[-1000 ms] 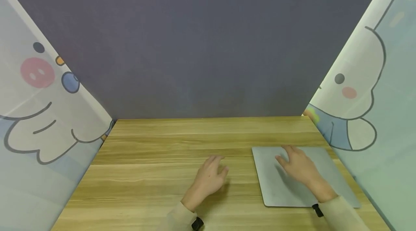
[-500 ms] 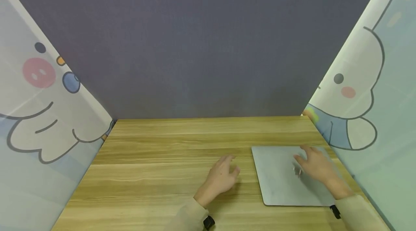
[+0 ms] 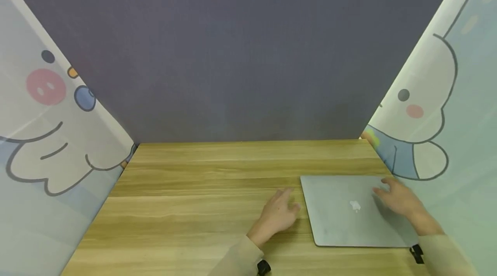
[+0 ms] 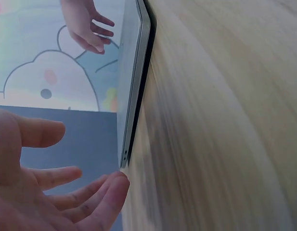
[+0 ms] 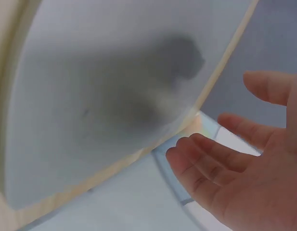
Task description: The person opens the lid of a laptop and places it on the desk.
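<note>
Laptop (image 3: 343, 217) lies below the right fingers (image 5: 189, 173), just beside the left fingers (image 4: 107, 204) (both loosely spread).

Silver-grey laptop (image 3: 335, 228) on a yellow-brown table (image 3: 194, 211)
Near the table's right edge, the laptop bears a white apple logo (image 3: 355, 206); the wood grain streaks parallel to the far edge. Behind that edge, the panel (image 3: 248, 51) is plain dark grey. Past the side edges, pale blue cloths (image 3: 471, 159) carry white, grey-outlined cartoon figures (image 3: 431, 73) with pink patches (image 3: 415, 111). Sleeves (image 3: 241, 258) are cream, wrist straps (image 3: 263, 267) black.
</note>
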`<action>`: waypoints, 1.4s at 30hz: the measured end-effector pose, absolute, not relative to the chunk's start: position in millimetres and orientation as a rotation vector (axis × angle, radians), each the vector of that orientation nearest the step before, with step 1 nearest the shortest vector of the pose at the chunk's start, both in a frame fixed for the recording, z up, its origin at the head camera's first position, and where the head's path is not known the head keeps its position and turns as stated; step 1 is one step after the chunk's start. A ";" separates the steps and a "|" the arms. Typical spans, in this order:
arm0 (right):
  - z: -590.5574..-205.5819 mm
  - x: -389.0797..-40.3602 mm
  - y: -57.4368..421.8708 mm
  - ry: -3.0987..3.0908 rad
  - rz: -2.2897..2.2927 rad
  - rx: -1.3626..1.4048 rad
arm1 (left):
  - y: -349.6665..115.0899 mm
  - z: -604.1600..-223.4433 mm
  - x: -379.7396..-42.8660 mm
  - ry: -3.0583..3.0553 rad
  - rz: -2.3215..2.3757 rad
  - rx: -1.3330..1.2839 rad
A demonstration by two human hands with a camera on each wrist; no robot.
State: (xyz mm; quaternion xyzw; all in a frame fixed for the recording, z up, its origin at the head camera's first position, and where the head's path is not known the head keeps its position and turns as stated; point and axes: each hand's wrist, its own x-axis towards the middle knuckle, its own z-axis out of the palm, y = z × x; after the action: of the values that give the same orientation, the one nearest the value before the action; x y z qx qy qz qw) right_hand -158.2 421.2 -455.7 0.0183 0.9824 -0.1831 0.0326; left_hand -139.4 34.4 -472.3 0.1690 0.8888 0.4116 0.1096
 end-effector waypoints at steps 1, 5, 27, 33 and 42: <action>-456.4 -158.1 426.3 3.022 -0.543 0.062 | 37.0 -473.3 -140.1 2.602 1.212 0.487; -459.9 -156.3 444.9 3.005 -0.509 0.079 | 47.2 -474.4 -142.4 2.565 1.223 0.470; -470.4 -149.9 482.8 2.759 -0.868 0.152 | 80.3 -488.5 -144.7 2.372 1.484 0.350; -471.8 -151.1 487.8 2.678 -0.996 0.243 | 86.9 -491.4 -143.1 2.310 1.578 0.304; -469.6 -151.6 489.0 2.608 -1.075 0.284 | 91.4 -493.7 -141.6 2.174 1.838 0.108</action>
State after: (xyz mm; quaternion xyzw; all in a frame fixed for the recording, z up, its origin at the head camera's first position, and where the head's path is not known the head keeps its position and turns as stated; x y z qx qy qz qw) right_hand -151.6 489.0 -469.6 0.0989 0.9091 -0.3748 0.1525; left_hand -141.6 91.4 -493.7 0.0374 0.7550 0.6383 0.1455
